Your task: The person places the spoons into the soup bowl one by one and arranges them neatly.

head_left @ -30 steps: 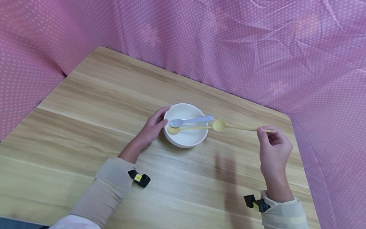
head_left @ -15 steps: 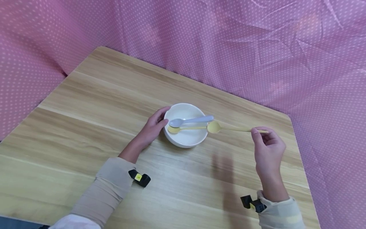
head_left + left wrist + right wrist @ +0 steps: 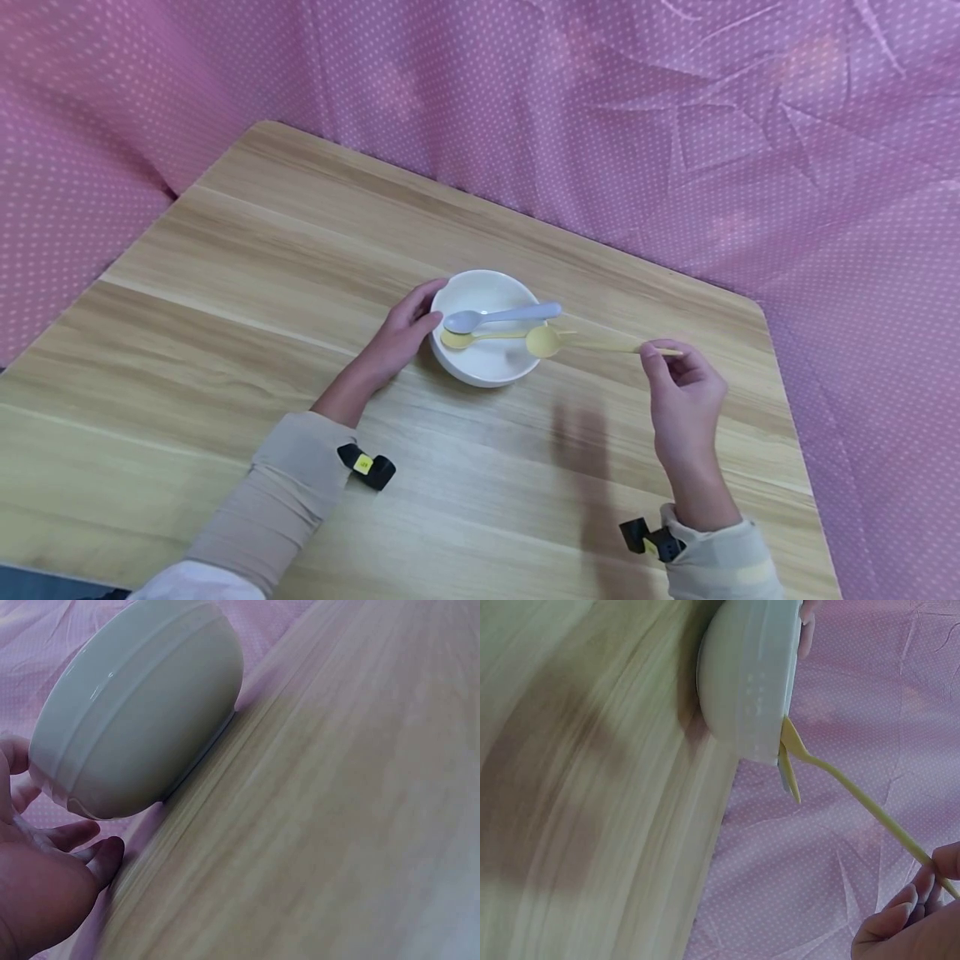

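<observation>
A white bowl (image 3: pixel 487 368) stands on the table, steadied by my left hand (image 3: pixel 399 340), whose thumb lies at its rim and fingers along its outer side. Inside it rest a pale blue spoon (image 3: pixel 517 314) and a yellow spoon (image 3: pixel 459 340), handles leaning over the right rim. My right hand (image 3: pixel 686 404) pinches a second, long yellow spoon (image 3: pixel 542 342) by its handle end. The head of that spoon overlaps the bowl's right rim and partly hides the other yellow handle. In the right wrist view, the held spoon (image 3: pixel 862 799) reaches up to the rim.
The wood-grain table (image 3: pixel 262 250) has rounded far corners. A pink dotted cloth (image 3: pixel 525 108) hangs behind its back edge and along both sides. Black wrist cameras, one on the left sleeve (image 3: pixel 366 467) and one on the right (image 3: pixel 652 540), sit low over the table.
My right hand has moved left with the yellow spoon, bringing its head from just right of the bowl to over the rim. My left hand and the bowl stay put.
</observation>
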A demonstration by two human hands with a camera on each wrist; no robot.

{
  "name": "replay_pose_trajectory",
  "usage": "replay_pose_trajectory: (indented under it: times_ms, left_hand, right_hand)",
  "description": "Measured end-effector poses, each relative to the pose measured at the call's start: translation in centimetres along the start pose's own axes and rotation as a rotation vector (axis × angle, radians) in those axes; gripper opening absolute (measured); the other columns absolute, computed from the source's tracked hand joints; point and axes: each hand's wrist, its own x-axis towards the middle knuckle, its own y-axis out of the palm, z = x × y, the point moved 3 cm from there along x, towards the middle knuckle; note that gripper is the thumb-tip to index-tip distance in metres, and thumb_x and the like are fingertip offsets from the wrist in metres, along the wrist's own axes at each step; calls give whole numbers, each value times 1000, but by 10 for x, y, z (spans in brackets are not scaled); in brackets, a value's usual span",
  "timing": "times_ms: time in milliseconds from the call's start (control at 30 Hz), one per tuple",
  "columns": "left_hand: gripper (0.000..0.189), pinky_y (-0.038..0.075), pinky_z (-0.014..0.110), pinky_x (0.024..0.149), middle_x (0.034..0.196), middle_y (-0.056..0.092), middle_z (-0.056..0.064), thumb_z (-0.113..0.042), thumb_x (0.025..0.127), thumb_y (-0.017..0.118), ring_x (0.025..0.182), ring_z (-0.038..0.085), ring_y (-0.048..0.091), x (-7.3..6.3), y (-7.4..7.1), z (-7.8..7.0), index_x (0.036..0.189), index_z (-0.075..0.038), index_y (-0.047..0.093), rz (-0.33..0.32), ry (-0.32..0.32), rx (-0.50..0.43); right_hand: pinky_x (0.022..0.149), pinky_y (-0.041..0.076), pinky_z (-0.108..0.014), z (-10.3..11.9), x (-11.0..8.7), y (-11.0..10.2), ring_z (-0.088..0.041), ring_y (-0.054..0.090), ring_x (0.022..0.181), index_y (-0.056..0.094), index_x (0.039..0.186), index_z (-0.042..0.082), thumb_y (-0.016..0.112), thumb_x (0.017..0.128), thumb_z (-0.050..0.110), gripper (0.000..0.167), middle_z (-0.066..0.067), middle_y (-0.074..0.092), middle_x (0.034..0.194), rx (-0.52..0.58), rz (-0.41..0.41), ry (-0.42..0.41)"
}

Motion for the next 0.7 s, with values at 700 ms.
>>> replay_pose_trajectory:
  times_ms: [700]
  left_hand:
    - [48, 24, 36, 115, 148, 36, 9, -9, 98, 42, 137, 19, 31, 0, 1, -3, 145, -13, 35, -11, 1, -4]
  right_hand:
    - [55, 39, -17, -30, -13, 16, -6, 46, 61, 66, 84, 11, 64, 88, 10, 5, 7, 57, 64, -49, 98, 175]
